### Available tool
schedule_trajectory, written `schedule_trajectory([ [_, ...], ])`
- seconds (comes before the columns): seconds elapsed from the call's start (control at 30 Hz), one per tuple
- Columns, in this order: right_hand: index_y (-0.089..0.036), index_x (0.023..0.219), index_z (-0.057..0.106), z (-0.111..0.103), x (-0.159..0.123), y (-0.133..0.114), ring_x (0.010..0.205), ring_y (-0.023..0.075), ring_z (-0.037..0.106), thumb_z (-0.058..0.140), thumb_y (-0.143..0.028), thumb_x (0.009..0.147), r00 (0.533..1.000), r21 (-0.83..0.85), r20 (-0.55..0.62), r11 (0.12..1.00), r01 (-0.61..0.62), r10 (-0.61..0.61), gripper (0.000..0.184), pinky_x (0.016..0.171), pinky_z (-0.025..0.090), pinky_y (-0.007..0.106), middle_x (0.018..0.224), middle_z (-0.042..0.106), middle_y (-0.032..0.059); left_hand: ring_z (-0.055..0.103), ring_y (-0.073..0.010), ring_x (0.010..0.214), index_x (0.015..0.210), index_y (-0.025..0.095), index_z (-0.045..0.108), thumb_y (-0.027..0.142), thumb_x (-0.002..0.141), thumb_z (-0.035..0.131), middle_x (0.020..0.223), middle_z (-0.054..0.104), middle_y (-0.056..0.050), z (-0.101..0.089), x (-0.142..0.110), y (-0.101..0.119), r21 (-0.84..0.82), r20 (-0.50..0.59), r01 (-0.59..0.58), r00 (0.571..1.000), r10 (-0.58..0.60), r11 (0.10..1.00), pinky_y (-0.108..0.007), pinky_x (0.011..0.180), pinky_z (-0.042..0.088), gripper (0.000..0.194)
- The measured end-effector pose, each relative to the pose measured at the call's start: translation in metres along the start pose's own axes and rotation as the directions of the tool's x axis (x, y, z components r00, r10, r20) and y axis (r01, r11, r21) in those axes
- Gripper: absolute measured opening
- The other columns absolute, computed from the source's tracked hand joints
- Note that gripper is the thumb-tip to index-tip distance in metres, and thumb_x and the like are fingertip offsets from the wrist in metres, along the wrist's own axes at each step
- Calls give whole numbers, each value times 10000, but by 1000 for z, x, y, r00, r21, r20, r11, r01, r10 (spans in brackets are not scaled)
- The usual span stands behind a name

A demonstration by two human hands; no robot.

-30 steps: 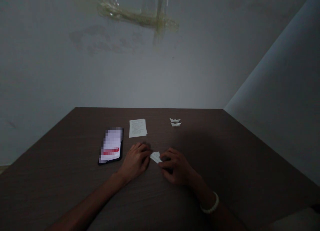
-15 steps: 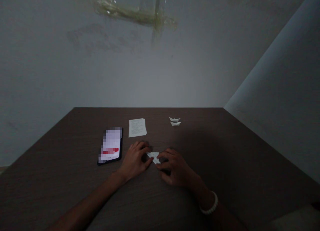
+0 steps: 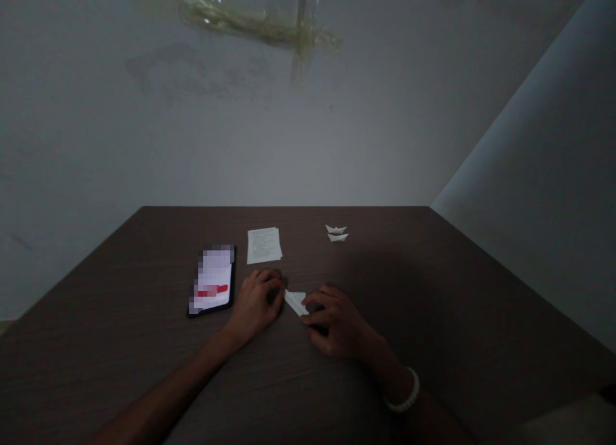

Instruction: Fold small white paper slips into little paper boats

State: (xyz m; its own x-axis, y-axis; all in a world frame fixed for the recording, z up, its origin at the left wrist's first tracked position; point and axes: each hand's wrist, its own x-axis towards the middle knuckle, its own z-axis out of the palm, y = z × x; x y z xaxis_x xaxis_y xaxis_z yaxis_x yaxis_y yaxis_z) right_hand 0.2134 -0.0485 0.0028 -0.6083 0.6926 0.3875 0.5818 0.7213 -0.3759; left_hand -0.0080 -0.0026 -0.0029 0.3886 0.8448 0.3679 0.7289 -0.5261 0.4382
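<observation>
A small folded piece of white paper [image 3: 295, 300] lies on the table between my hands, its folded edge slanting down to the right. My right hand [image 3: 339, 320] grips its right side between thumb and fingers, and the fingers cover that end. At the paper's upper left corner, my left hand [image 3: 260, 300] has its fingers curled, thumb and index finger close together at the corner. Farther back stand two small folded paper boats [image 3: 337, 234], one close in front of the other.
A phone [image 3: 212, 281] with its screen lit lies left of my left hand. Behind that hand is a small stack of printed paper sheets [image 3: 264, 246]. The brown table [image 3: 409, 233] meets a grey wall [image 3: 332, 149] at the back and another on the right.
My left thumb moved onto the paper and then drew back left to its corner. The paper's left part has been folded into a slanting edge. My right hand stays nearly still.
</observation>
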Motion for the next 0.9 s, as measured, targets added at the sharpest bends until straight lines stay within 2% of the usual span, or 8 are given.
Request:
schedule_trajectory([
  [0.47, -244, 859, 734, 2, 0, 1, 944, 211, 535, 653, -191, 731, 999, 22, -41, 1000, -11, 12, 160, 831, 433, 355, 1036, 654, 36, 555, -235, 942, 846, 177, 669, 121, 821, 512, 994, 643, -68, 1, 3, -8, -15, -34, 7, 999, -7, 1000, -415, 854, 454, 169],
  [0.6, -242, 863, 730, -1, 0, -1, 943, 203, 537, 651, -174, 731, 999, 19, -30, 1000, -18, 18, 168, 842, 432, 348, 1031, 656, 32, 534, -258, 1000, 986, 165, 641, 244, 840, 554, 1053, 619, -87, -2, 1, -2, 2, -9, -5, 1000, 5, 1000, -439, 881, 440, 187],
  [0.73, -243, 872, 727, -2, 0, -2, 957, 206, 536, 652, -179, 732, 1000, 13, -20, 1000, -20, 20, 171, 862, 430, 357, 1052, 652, 36, 509, -294, 1044, 1104, 182, 610, 424, 778, 656, 1141, 581, -100, -1, -1, 2, 63, 36, -49, 998, 47, 997, -477, 908, 414, 409],
  [0.9, -243, 873, 731, -1, 0, -1, 962, 214, 538, 658, -180, 722, 999, 19, -17, 999, -29, 29, 179, 877, 425, 371, 1066, 654, 36, 497, -289, 1056, 1088, 178, 616, 368, 783, 655, 1143, 576, -98, 1, -2, 0, 54, 41, -33, 999, 31, 998, -463, 911, 415, 361],
])
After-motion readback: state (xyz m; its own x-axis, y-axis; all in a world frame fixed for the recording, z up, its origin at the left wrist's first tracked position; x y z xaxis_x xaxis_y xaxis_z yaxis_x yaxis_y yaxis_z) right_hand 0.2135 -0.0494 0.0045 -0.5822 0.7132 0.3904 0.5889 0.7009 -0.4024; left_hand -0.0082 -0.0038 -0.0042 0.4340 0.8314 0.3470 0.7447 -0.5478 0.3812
